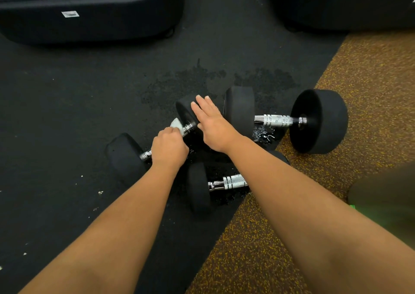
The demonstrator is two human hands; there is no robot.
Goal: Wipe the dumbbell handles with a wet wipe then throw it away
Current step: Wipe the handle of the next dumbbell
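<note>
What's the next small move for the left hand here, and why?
Probably slide the left hand with the wet wipe down the handle toward the near head. The wipe bunches at the far end of the grip, bare metal still shows beside the near head, and the right hand lies flat on the far head, apparently steadying it.

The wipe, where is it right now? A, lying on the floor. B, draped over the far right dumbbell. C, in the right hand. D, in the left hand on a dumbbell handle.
D: the left hand grips the wipe around a dumbbell handle; the right hand lies flat on that dumbbell's head.
</note>
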